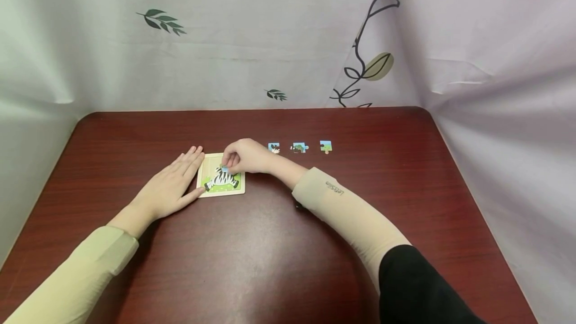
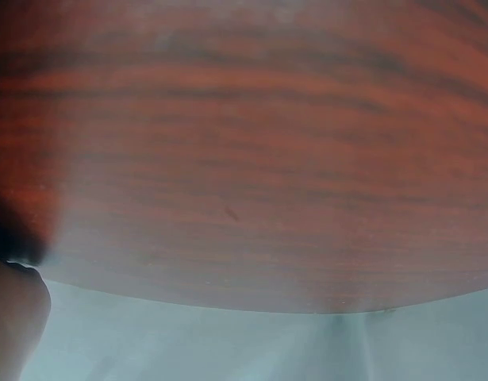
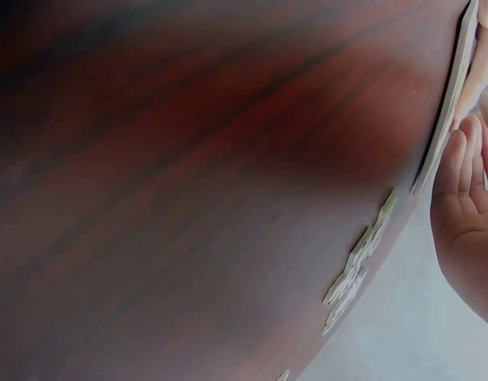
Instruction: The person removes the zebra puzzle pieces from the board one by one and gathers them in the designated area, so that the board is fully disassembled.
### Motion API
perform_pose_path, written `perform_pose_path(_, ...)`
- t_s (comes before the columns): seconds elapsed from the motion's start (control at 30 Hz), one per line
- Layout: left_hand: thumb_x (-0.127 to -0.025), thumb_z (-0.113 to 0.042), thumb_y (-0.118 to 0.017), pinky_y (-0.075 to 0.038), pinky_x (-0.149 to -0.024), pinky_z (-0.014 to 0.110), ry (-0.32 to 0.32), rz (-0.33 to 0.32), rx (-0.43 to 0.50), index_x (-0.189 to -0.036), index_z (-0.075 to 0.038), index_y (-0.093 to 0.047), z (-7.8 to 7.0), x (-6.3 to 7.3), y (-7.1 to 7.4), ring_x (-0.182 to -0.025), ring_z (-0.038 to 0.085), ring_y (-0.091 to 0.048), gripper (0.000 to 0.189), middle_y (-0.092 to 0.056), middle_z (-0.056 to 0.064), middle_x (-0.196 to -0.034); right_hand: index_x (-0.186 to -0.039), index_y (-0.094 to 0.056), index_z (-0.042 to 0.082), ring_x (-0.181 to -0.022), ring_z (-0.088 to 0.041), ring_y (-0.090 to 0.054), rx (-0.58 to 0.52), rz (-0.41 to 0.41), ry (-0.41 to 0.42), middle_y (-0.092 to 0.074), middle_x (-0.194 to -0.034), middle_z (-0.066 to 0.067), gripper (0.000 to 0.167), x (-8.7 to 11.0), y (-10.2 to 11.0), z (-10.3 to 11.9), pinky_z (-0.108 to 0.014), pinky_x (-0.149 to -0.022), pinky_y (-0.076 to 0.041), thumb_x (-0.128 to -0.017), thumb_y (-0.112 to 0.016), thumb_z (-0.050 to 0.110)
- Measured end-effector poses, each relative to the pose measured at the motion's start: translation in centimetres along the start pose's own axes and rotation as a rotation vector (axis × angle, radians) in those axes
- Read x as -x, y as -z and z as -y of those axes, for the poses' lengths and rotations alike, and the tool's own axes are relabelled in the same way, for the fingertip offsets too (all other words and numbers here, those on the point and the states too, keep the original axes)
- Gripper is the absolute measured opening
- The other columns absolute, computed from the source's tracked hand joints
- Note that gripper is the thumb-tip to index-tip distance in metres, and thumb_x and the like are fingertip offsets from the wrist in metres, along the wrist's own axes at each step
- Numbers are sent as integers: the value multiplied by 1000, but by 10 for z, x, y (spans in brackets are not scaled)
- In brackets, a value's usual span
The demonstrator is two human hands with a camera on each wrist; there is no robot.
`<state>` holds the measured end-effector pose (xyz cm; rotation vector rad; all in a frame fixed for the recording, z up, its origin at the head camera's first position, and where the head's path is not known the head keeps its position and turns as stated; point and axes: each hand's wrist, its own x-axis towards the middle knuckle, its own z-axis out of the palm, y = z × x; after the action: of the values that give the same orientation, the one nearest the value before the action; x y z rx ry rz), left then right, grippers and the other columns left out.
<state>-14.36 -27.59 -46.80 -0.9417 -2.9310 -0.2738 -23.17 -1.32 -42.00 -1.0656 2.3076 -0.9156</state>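
A square wooden puzzle tray (image 1: 243, 184) lies on the table in the head view, with a partly assembled zebra picture (image 1: 220, 182) in its lower part. My left hand (image 1: 168, 186) lies along the tray's left side, fingers straight, thumb at the lower left corner. Between thumb and fingertips, my right hand (image 1: 249, 156) pinches a small bluish puzzle piece (image 1: 225, 169) over the upper middle of the picture. Fingers hide part of that piece. In the right wrist view the right hand (image 3: 466, 202) appears beside the tray's edge (image 3: 448, 103).
Three loose puzzle pieces lie in a row right of the tray: one with black and white stripes (image 1: 274, 148), a blue and green one (image 1: 299, 148) and another (image 1: 326, 146). The dark red table (image 1: 252, 254) meets a pale curtain (image 1: 234, 64) at the back.
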Motion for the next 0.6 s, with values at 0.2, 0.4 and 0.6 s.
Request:
perform_pose_path(0.2, -102, -40, -64, 3, -137, 24, -19, -6, -5, -165, 7, -26, 1, 1, 0, -164, 39, -24, 87, -26, 26, -174, -107, -78, 5, -87, -10, -70, 20, 8, -11, -79, -99, -8, 16, -4, -2, 5, -8, -78, -53, -92, -82, 7)
perform_pose_path(0.4, -103, -41, -63, 2, -137, 24, -30, -13, 0, -165, 7, -25, 0, 1, 2, -164, 39, -25, 86, -27, 26, -173, -110, -76, 5, -90, -10, -69, 61, 29, -22, -77, -102, -8, 21, -9, -4, 8, -9, -80, -52, -91, -83, 8)
perform_pose_path(0.6, -103, -40, -64, 0, -138, 25, -26, -20, 3, -164, 7, -28, -1, 1, 2, -163, 39, -26, 86, -28, 27, -173, -115, -75, 5, -94, -12, -68, 103, 38, -34, -75, -106, -7, 27, -13, -4, 9, -11, -83, -52, -90, -85, 9)
